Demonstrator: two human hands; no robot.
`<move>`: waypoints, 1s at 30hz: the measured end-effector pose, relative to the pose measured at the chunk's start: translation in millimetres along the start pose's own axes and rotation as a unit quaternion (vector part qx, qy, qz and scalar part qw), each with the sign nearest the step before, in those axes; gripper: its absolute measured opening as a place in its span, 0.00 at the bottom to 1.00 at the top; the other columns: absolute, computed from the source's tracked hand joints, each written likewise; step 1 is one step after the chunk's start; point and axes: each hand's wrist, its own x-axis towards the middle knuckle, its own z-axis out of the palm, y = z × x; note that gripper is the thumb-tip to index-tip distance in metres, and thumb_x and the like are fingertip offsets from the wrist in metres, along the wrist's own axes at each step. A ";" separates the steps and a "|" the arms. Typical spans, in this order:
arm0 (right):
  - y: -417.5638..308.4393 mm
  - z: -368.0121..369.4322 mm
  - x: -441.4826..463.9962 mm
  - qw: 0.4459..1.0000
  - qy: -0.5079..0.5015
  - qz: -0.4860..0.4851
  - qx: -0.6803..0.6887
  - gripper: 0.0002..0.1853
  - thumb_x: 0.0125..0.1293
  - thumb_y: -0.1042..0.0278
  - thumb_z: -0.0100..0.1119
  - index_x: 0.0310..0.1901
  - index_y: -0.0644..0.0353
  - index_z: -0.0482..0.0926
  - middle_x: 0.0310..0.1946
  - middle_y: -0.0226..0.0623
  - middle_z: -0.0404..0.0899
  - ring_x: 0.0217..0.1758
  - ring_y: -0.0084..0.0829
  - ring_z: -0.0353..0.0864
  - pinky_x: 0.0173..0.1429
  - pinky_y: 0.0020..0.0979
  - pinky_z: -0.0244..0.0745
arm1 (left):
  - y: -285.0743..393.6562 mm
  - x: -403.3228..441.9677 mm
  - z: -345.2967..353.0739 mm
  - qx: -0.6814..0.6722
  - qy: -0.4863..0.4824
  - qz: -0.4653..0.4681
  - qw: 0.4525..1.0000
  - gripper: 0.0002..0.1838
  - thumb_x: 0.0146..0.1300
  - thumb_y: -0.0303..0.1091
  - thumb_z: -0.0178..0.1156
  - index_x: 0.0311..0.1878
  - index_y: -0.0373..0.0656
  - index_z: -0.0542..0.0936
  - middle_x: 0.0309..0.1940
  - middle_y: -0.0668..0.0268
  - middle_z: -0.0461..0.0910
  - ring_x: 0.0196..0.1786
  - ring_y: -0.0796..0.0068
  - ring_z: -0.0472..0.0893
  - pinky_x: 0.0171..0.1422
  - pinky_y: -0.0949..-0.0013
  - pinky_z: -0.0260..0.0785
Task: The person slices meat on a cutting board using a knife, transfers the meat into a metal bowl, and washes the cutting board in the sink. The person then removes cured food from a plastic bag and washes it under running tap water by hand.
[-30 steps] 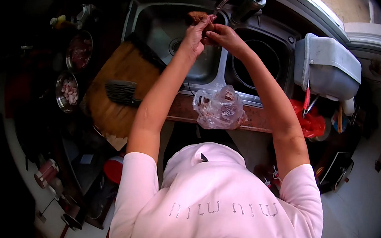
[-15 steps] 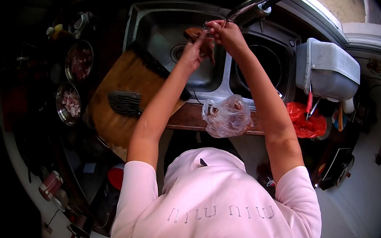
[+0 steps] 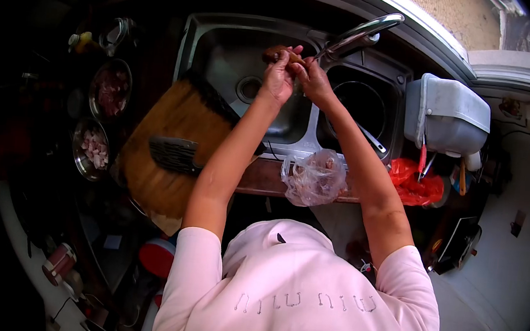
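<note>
Over the left sink basin point(image 3: 219, 42), my left hand point(image 3: 279, 81) is closed around a brown, elongated piece point(image 3: 275, 53) that looks like meat, though its exact kind is hard to make out. My right hand point(image 3: 314, 81) meets it from the right, with curled fingers on the piece's right end. The fingers partly cover the piece. Just beyond my right hand rises the chrome faucet point(image 3: 365, 29).
A wooden cutting board point(image 3: 175, 113) with a dark cleaver point(image 3: 174, 153) overlaps the sink's left corner. Metal bowls of cut meat point(image 3: 111, 91) point(image 3: 94, 148) stand further left. A clear plastic bag point(image 3: 314, 177), a red bag point(image 3: 416, 184) and a grey lidded container point(image 3: 449, 112) lie to the right.
My right hand has come down from near the faucet onto the brown piece, beside my left hand. The piece has turned from hanging downward to lying more level. The view has shifted slightly.
</note>
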 end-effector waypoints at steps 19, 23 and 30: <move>-33.7 -18.9 11.2 0.901 -0.197 0.275 0.272 0.20 0.73 0.52 0.47 0.45 0.62 0.79 0.28 0.24 0.74 0.30 0.17 0.68 0.34 0.21 0.64 | -13.6 7.8 -7.9 0.053 0.062 -0.123 0.989 0.22 0.69 0.54 0.51 0.43 0.43 0.78 0.45 0.62 0.81 0.49 0.68 0.79 0.55 0.60 0.72; -15.0 -20.4 -11.3 0.954 -0.196 0.144 0.174 0.18 0.73 0.53 0.47 0.41 0.61 0.77 0.25 0.23 0.71 0.29 0.17 0.66 0.33 0.23 0.63 | -14.2 8.6 0.9 0.065 0.070 -0.107 0.990 0.18 0.68 0.46 0.56 0.40 0.38 0.76 0.38 0.58 0.81 0.43 0.63 0.81 0.52 0.60 0.75; -15.5 -52.1 -38.0 0.953 -0.201 0.201 0.109 0.22 0.72 0.49 0.49 0.30 0.62 0.74 0.23 0.28 0.72 0.27 0.20 0.68 0.34 0.25 0.68 | -30.6 14.4 5.3 0.128 0.120 -0.076 0.982 0.18 0.68 0.46 0.55 0.40 0.36 0.75 0.30 0.60 0.79 0.31 0.65 0.82 0.36 0.63 0.79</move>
